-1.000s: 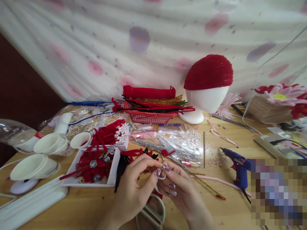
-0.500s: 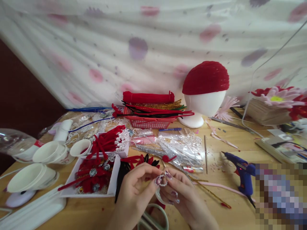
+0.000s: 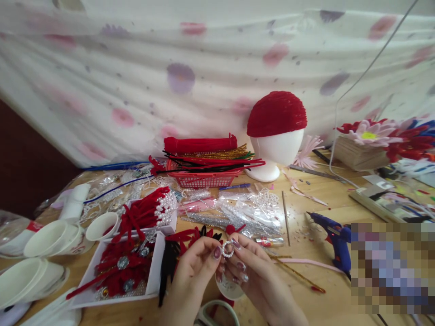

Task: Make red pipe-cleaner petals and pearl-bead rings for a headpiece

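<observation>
Between my fingertips is a small ring of white pearl beads, held at both sides. My left hand pinches its left edge with thumb and forefinger, and my right hand grips its right edge. Under the hands a small white cup is partly hidden. Below them lie scissors with pale handles, their blades out of sight. Just behind the fingers are red and black fuzzy stems and a red coiled piece.
Left stand white trays with red fuzzy pieces and paper cups. Behind are a red basket of stems and a foam head with a red cap. A blue glue gun lies right.
The view has shifted, so the table's things sit further left. My hands have turned the bead ring slightly, and its round opening faces me more plainly. Both hands keep hold.
</observation>
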Available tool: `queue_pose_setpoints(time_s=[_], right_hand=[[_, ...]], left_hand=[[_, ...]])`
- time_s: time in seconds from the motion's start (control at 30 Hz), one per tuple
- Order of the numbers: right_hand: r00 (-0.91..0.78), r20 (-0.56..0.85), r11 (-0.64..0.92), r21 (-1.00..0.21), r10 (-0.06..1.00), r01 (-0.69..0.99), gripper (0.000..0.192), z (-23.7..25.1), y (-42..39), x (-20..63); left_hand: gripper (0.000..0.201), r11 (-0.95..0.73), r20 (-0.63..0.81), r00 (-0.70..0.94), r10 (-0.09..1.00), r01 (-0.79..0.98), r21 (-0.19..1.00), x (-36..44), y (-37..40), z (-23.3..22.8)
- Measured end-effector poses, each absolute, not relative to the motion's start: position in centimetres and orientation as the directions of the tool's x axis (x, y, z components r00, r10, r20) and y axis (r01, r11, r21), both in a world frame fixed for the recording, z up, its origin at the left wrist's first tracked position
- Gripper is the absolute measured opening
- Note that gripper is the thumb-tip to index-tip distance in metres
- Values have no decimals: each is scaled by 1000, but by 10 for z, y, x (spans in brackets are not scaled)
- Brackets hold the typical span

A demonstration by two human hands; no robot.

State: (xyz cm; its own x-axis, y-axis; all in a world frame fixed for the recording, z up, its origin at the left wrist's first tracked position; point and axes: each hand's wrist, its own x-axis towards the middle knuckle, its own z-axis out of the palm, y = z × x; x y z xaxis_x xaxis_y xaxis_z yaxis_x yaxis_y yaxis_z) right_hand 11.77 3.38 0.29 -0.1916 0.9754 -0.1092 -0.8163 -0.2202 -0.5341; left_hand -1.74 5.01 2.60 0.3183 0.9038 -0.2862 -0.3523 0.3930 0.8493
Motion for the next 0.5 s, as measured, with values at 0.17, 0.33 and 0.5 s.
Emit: queue_pose_setpoints(time_s=[0.17,0.33,0.5], right_hand=[[-200,-94,-219,-524,975,-823,16,4,32,114],[-198,-155,-251,-561,968,-789,29,12,30,114],[-113,-191,-218,-737,975,-639,39,14,24,117]], left_hand=[[40,477,-307,396,865,-463,747,-14,50,29],[40,446,-289,391,874,-407,797,-18,50,23],[41,412,-264,431,863,-296,862,-22,47,19]])
